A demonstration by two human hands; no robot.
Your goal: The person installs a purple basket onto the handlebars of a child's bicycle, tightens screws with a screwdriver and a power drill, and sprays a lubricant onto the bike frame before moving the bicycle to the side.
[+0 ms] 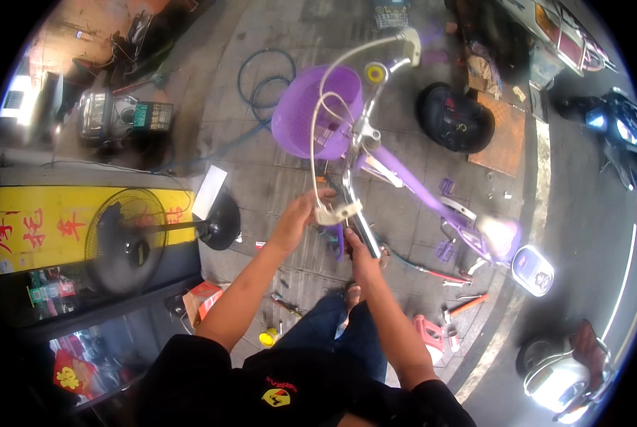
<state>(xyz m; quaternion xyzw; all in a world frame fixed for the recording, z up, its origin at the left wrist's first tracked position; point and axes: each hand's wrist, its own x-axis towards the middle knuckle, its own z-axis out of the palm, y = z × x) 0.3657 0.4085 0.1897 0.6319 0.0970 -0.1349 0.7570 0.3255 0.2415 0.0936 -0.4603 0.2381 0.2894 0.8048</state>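
A purple bicycle [411, 176] stands in front of me with its silver handlebar [349, 165] turned across my view. My left hand [305, 215] is closed at the cream brake lever [338, 212], its fingers curled behind the housing. Close by, my right hand [364, 257] is wrapped at the near end of the handlebar, thumb along it; its fingers are partly hidden. A curved purple part [340, 244] shows between my hands. The purple basket [312, 117] hangs ahead of the handlebar, and a cream cable [314, 135] loops over it.
At the left is a standing fan [128, 242] by a yellow sign [41, 224]. A blue hose [241, 78], a black tyre-like round thing [455, 117] and an orange-handled tool [469, 304] lie on the pavement. Scooters [567, 384] line the road at right.
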